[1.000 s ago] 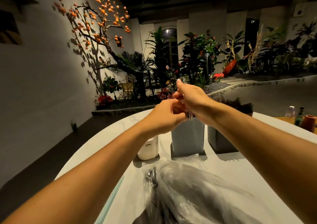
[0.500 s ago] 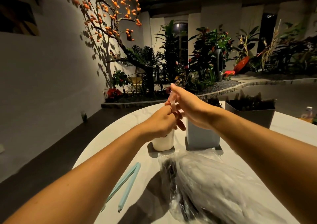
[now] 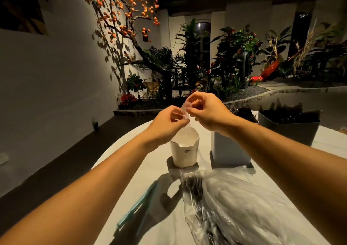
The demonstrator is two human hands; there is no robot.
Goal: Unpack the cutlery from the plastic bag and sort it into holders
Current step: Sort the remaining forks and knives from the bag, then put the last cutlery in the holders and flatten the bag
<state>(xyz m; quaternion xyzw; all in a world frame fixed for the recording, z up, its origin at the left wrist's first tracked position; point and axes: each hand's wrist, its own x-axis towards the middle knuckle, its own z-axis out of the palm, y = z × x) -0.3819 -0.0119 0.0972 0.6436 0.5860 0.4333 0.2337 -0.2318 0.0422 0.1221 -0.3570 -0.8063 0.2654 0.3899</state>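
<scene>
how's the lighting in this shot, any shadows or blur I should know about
Head view: warm, dim light; the hands cast hard, dark arm shadows across the white table; glare whitens the plastic bag; the teal strips look motion-blurred; wide-angle distortion bends the table edge and walls.

The plastic bag [image 3: 244, 207] lies before two holders [image 3: 185, 149] [image 3: 230, 151], a third holder [image 3: 289, 128] at right.

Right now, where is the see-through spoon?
In the head view the clear spoon is mid-frame, pinched between the left hand and right hand, just above the white holder.
</scene>
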